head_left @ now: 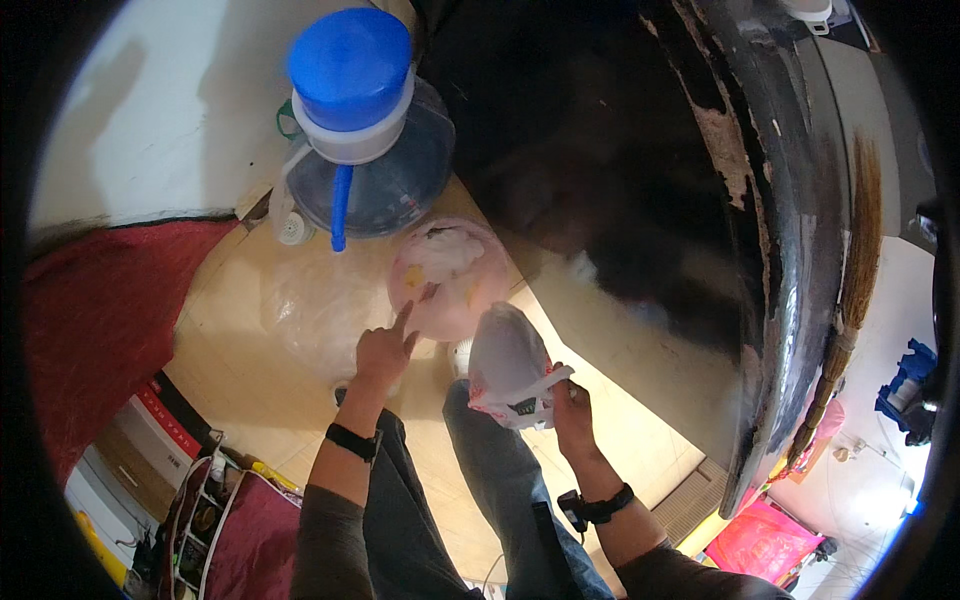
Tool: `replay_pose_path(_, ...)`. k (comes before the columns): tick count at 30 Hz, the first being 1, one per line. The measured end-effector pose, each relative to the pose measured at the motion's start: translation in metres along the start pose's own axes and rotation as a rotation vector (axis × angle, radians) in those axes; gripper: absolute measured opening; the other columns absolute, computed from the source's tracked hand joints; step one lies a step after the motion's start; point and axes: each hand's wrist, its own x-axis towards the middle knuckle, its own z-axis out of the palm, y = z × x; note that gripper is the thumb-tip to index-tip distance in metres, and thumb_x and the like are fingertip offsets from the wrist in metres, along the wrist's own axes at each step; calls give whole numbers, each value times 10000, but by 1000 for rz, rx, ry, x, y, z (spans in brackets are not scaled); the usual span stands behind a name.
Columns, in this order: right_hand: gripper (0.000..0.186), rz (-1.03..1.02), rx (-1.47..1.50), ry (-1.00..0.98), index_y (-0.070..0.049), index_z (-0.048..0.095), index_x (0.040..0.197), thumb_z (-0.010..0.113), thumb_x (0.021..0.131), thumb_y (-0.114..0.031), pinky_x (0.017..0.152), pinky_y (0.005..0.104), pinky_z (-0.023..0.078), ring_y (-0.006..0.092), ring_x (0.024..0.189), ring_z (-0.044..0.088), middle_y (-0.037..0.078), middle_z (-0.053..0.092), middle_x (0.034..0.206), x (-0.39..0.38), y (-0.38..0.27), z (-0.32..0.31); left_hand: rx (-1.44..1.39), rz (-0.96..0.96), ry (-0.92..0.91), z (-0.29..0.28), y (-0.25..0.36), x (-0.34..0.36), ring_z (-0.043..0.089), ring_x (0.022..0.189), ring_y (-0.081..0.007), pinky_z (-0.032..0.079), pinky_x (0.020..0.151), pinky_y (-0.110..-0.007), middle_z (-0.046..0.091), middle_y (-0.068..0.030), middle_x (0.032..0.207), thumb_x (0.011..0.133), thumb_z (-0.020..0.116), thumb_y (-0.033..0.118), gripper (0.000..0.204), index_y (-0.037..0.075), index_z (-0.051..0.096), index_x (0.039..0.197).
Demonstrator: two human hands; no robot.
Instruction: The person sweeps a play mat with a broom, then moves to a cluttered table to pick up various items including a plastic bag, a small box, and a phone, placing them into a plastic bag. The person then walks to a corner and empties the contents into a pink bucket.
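Note:
My right hand [573,412] grips a white plastic bag [508,350] with red and dark print by its gathered end. The bag hangs partly filled over my legs; what is inside is hidden. My left hand [384,352] is empty, index finger stretched out and thumb apart. Its fingertip lies at the near left edge of a round pink bin [455,328]; whether they touch I cannot tell. White crumpled material [452,250] and a small yellow piece show within the bin. A clear, crumpled plastic bag [315,315] rests on the floor left of my left hand.
Behind the bin stands a large clear water jug [425,165] with a blue-topped pump [350,70]. A glossy dark panel [590,170] rises to the right, near a straw broom [860,240]. Red cloth [110,320] hangs at left, above a maroon storage bag [255,540].

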Motion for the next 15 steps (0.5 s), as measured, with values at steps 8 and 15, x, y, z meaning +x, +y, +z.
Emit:
replay_pose_path(8,497,-63,135,4,53,676,1099,523,1083,-420,820,305,479,143,885,608,65,681,930,-20,-49,1,83,355,193,25,3,21,710,809,-319,541,797,-460,705,-126,832,872,679,292,303,103,660,1109)
replay_pose_path(15,518,0,695,-137,2,510,1394,466,1106,-426,1035,382,511,238,1245,602,136,606,1376,-24,-93,17,-130,439,-180,8,5,-38,688,952,-359,553,879,-479,669,-150,1097,813,688,194,269,104,706,1065)
